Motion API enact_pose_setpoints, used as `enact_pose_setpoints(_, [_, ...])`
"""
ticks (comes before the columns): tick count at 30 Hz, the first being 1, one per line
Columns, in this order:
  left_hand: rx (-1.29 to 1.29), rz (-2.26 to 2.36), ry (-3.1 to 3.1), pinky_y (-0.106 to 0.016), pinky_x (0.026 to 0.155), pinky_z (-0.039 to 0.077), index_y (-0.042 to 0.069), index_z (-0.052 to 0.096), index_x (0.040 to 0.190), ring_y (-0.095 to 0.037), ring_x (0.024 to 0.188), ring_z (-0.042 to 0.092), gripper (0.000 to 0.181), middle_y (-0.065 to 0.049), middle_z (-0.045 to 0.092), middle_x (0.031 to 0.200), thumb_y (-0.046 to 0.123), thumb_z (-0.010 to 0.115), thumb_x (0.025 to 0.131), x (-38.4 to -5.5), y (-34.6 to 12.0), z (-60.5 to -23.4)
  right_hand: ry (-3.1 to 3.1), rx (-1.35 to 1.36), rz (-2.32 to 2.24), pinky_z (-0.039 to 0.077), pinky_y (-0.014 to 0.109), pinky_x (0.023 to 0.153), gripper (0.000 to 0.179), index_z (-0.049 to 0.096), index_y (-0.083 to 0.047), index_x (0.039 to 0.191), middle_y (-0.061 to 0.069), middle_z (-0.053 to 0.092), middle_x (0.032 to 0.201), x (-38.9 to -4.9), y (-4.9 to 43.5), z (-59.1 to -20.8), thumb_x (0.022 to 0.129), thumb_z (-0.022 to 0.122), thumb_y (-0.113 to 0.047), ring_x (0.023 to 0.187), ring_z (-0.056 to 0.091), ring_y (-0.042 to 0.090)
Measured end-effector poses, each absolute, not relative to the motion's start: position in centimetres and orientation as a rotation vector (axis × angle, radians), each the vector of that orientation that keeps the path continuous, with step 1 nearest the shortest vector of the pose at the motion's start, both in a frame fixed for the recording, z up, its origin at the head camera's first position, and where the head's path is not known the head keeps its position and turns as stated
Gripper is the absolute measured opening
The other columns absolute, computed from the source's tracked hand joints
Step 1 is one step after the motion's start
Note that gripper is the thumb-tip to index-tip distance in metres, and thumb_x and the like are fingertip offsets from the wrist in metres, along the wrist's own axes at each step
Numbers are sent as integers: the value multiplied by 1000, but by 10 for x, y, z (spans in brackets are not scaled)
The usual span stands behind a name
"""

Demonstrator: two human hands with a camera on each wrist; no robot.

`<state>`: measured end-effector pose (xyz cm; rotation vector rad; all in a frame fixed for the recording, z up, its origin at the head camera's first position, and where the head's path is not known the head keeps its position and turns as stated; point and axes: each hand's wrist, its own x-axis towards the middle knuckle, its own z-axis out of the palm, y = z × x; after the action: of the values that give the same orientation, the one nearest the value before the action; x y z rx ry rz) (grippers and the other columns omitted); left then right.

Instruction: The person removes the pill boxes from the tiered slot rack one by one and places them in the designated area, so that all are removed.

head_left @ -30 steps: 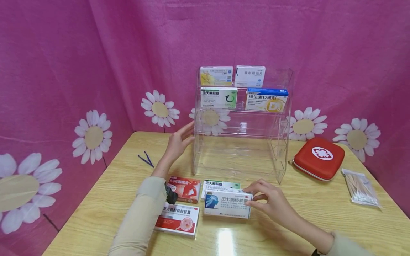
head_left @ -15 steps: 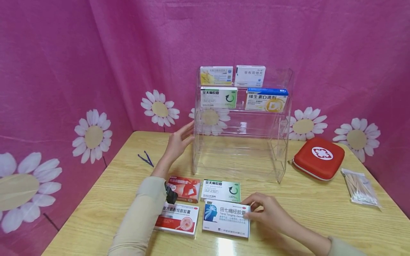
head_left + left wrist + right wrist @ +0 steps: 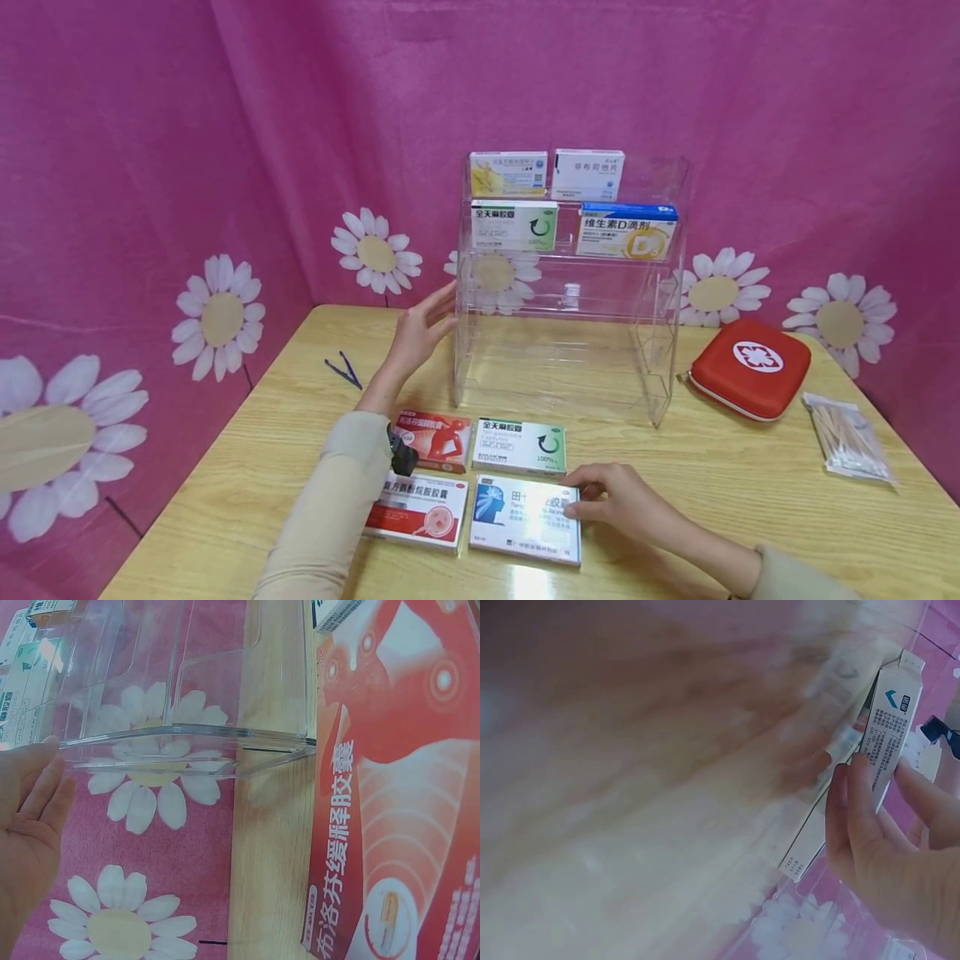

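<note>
My right hand pinches the right edge of a white medicine box with a blue head picture, low over the table front. In the right wrist view thumb and fingers stand on either side of that box. My left hand lies with fairly straight fingers against the left side of a clear acrylic display rack; the left wrist view shows its fingertips at the rack's edge. Beside the held box are a red-and-white medicine box, a red medicine box and a green-and-white medicine box.
On the rack's top tier stand a yellow-and-white box and a white box. Below them are a green-and-white box and a blue-topped vitamin D box. Blue tweezers, a red first-aid case and bagged cotton swabs lie around.
My right hand has brought the head-picture box down and nearer, tilting it flatter and uncovering the green-and-white box behind. The left hand stays against the rack.
</note>
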<state>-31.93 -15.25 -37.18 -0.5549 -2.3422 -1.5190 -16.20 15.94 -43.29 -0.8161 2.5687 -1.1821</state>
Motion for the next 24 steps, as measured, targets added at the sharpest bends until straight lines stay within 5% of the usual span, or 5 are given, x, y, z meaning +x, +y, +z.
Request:
enact_pose_setpoints(8, [-548, -1526, -2333, -36, 106, 52, 6, 47, 145, -32, 128, 58, 56, -18, 53, 143, -3, 62, 92, -320, -153, -372, 2555, -845, -1146, 52, 13, 61, 34, 71, 4, 110, 5, 74, 87, -165, 154, -434, 84, 76, -18, 71, 55, -6])
enact_pose_setpoints(24, [-520, -1522, -2366, -36, 107, 51, 9, 46, 146, -31, 129, 57, 56, -16, 53, 144, 0, 61, 93, -316, -152, -371, 2649, -854, -1116, 54, 14, 60, 23, 72, -2, 99, 2, 72, 84, -163, 155, -432, 82, 78, -16, 71, 58, -4])
